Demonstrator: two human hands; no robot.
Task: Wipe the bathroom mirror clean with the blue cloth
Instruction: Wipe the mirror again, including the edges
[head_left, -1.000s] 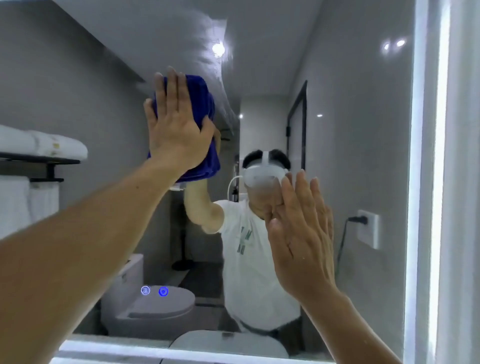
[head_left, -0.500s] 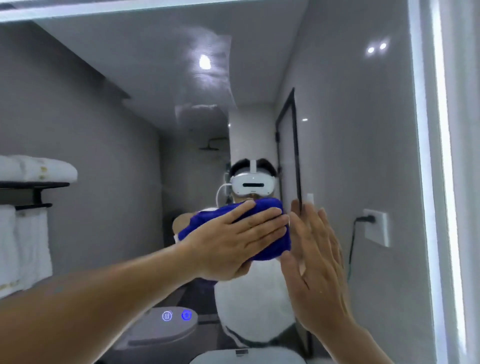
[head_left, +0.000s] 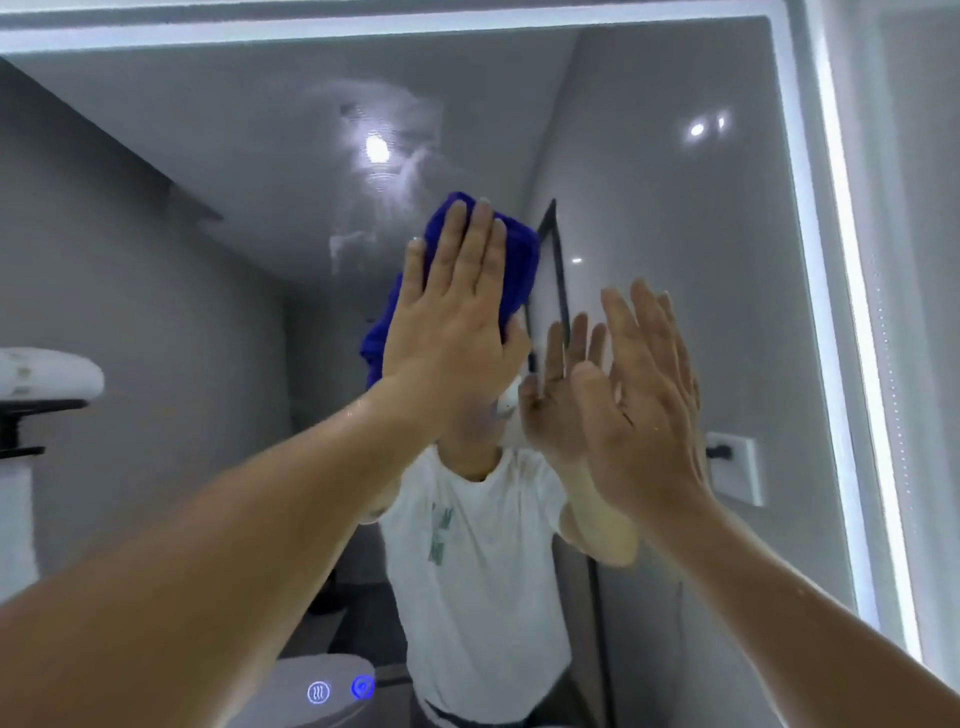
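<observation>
The bathroom mirror (head_left: 675, 260) fills the view, its lit strip running along the top and right edges. My left hand (head_left: 452, 312) lies flat with straight fingers pointing up, pressing the blue cloth (head_left: 519, 260) against the glass near the centre. A smeared, cloudy patch (head_left: 384, 135) shows on the mirror above the cloth. My right hand (head_left: 639, 395) rests flat on the glass to the right of the cloth, fingers straight and holding nothing. My own reflection in a white shirt stands behind both hands.
Two glowing touch icons (head_left: 340, 691) sit low on the mirror. In the reflection there are a towel rack with white towels (head_left: 41, 374) at the left, a wall socket (head_left: 732, 467) at the right and a toilet at the bottom.
My left hand has swept the cloth from the upper left down to the middle and back up, fingers now pointing upward. My right hand has stayed on the glass.
</observation>
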